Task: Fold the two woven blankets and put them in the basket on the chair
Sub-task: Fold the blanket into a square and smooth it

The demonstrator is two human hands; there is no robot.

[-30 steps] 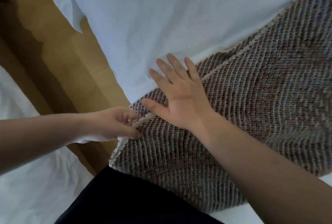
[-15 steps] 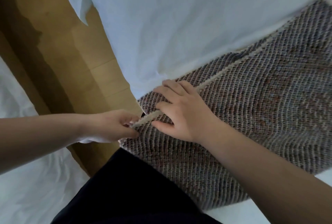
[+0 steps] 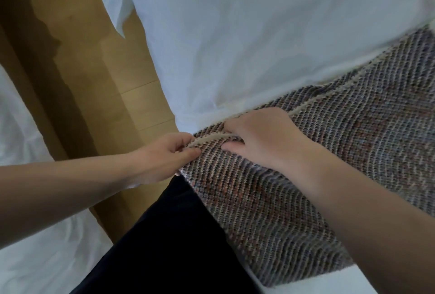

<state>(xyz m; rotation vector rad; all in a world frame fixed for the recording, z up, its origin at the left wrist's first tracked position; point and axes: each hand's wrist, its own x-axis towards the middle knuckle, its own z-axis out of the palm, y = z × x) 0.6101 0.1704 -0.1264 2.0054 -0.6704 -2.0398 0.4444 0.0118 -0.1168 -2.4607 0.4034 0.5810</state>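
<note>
Now both hands on multicoloured woven blanket (image 3: 329, 164), lying on white-sheeted bed (image 3: 259, 34): L hand (image 3: 164, 159) pinches cream corded hem (image 3: 209, 138) at corner; R hand (image 3: 261, 136) fingers curled over hem alongside.

A bed covered in a white sheet (image 3: 247, 34) fills the upper and right part of the view, its cloth softly creased and its left edge running down on a slant. A loose corner of the sheet hangs off that edge near the top. Beside the bed lies a light wooden floor (image 3: 113, 77), with plank seams showing near the bed's edge and a dark shadow along its left side. More rumpled white fabric (image 3: 35, 258) covers the lower left corner. The light is dim and even.
</note>
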